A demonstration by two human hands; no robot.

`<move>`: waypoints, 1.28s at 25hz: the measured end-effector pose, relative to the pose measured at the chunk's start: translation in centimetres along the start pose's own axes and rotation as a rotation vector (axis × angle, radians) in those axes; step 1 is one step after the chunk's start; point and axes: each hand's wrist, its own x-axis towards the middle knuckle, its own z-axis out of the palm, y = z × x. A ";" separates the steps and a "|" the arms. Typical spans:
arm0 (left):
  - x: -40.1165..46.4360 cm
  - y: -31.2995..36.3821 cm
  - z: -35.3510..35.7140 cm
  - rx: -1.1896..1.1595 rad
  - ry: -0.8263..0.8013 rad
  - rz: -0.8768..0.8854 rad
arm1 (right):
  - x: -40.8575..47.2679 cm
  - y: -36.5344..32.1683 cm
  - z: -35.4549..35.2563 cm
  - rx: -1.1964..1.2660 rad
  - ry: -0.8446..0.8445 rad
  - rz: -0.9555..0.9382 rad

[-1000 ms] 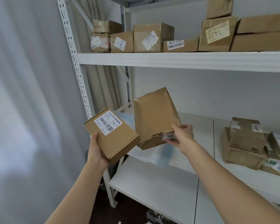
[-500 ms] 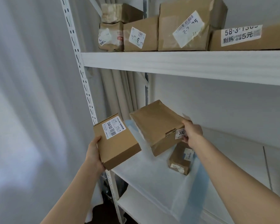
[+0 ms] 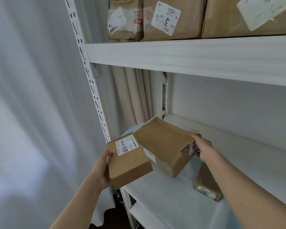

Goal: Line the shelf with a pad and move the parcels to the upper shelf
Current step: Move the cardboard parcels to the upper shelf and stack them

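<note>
Head view: left hand (image 3: 100, 169) grips a small labelled box (image 3: 128, 160) by its left edge, fingers curled round it, held in front of the shelf post (image 3: 91, 90). Right hand (image 3: 202, 148) pinches the right end of a bigger tilted parcel (image 3: 165, 144), over the white pad (image 3: 163, 192) on the middle shelf, possibly resting on another parcel under it. A third parcel (image 3: 206, 185) lies on the pad, partly behind the right forearm. Upper shelf (image 3: 180, 55) carries labelled boxes (image 3: 170, 20).
</note>
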 end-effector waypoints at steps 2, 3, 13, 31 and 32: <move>0.8 0.9 -0.1 -0.004 -0.010 0.017 | 0.6 0.5 0.7 -0.037 -0.057 0.047; 0.9 1.1 -0.1 0.007 -0.015 0.024 | 0.9 0.7 0.9 -0.058 -0.069 0.061; 1.8 2.0 1.5 0.078 -0.046 0.021 | 1.9 1.5 1.3 -0.102 0.057 0.073; -7.9 -4.3 9.1 0.040 -0.439 0.216 | -12.2 -1.9 -9.4 -0.455 -0.781 -0.212; -8.7 -4.7 9.1 0.056 -0.446 0.215 | -13.1 -1.8 -10.3 -0.454 -0.729 -0.295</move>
